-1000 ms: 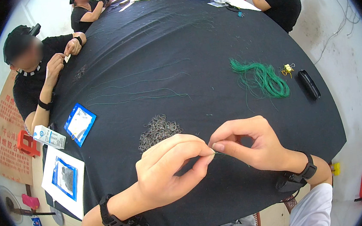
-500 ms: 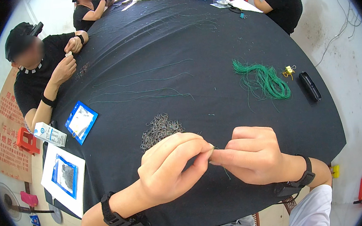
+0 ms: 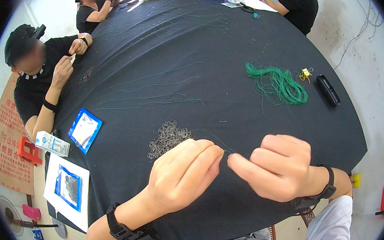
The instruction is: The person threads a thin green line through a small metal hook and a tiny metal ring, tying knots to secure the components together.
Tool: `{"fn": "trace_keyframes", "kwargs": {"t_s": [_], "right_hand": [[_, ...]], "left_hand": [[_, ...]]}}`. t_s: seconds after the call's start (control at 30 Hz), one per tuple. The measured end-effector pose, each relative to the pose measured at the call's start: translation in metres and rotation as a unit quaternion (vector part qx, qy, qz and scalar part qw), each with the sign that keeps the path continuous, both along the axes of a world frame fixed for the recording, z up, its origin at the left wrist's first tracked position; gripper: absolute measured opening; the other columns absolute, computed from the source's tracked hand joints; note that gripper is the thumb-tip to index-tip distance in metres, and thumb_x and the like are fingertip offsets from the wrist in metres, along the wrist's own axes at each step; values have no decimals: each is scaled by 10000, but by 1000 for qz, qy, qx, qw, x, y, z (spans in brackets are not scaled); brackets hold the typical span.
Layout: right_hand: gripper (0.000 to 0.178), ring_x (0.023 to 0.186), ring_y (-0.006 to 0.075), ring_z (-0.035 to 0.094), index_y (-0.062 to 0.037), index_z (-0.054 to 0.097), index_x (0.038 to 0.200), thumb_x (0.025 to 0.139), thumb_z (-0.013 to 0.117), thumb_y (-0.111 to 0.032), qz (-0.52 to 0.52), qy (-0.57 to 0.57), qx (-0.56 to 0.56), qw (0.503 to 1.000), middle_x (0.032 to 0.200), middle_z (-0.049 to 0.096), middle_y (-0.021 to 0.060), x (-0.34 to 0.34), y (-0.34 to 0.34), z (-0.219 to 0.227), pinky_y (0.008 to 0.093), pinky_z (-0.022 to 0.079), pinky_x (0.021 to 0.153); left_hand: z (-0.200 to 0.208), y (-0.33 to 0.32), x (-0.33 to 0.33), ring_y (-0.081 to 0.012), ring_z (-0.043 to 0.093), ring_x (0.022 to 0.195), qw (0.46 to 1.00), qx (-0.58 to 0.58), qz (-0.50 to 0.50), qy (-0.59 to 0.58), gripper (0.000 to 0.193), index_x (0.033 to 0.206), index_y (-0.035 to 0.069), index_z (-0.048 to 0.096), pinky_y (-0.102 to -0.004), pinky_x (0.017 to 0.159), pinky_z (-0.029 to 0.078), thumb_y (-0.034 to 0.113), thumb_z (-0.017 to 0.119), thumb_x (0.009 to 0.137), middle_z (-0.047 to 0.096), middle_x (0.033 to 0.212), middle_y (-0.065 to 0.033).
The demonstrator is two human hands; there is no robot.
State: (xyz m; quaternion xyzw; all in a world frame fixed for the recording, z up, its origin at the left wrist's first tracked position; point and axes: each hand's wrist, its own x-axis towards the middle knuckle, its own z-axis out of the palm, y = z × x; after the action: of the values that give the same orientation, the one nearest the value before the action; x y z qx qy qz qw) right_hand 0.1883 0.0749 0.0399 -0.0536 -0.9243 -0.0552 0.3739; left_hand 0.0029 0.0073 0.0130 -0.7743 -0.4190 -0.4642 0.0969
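Note:
My left hand [image 3: 185, 173] is closed in a pinch just in front of a heap of small bent metal hooks [image 3: 168, 139]. Whatever sits between its fingertips is too small to make out. Close beside it on the right, my right hand [image 3: 276, 167] pinches a thin green thread [image 3: 221, 142], which curves away toward the heap. A narrow gap with a tiny dark bit in it separates the two sets of fingertips. Farther right lies a loose bundle of green thread [image 3: 280, 85]. Several single strands [image 3: 152, 83] are laid out across the black cloth.
A yellow clip [image 3: 306, 74] and a black case [image 3: 328, 90] lie at the right. On the left are a blue-edged packet [image 3: 85, 130], a white box [image 3: 52, 143] and a white board [image 3: 82, 216] bearing another packet. Co-workers sit around the black-covered table [image 3: 255, 219].
My right hand has drawn slightly away to the right and turned, opening a small gap between the fingertips. The thread now shows above them. My left hand has barely moved.

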Motion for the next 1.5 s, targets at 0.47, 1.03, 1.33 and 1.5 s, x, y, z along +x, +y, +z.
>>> {"fn": "trace_keyframes", "kwargs": {"t_s": [0.47,1.03,1.33,1.5], "right_hand": [[71,613,62,585,-10,667,873,807,648,-27,93,-71,-545,830,732,659,57,-4,25,-6,230,434,527],[116,553,208,563,-85,657,836,725,680,-59,133,-27,-324,936,639,582,46,-5,13,-13,315,440,483],[174,538,138,500,-67,639,813,646,642,-116,18,-83,-122,989,622,497,-5,0,-1,-6,271,401,449],[283,533,108,451,-49,648,841,572,629,-135,-33,-52,10,998,629,451,-30,4,-4,12,239,370,439]], "left_hand": [[12,-8,0,-241,626,657,988,-79,-102,-83,232,855,-61,610,-298,571,524,-101,688,641,625,793,-143],[9,-6,1,-249,618,634,993,-52,-51,-88,211,841,-61,601,-300,556,516,-106,689,655,611,756,-143],[-4,2,-1,-239,621,643,1000,0,-7,-8,199,843,-26,629,-299,567,513,-73,712,669,625,784,-130],[2,2,0,-237,618,641,1000,-12,-23,10,202,828,-31,631,-307,565,513,-73,713,649,623,778,-128]]}}
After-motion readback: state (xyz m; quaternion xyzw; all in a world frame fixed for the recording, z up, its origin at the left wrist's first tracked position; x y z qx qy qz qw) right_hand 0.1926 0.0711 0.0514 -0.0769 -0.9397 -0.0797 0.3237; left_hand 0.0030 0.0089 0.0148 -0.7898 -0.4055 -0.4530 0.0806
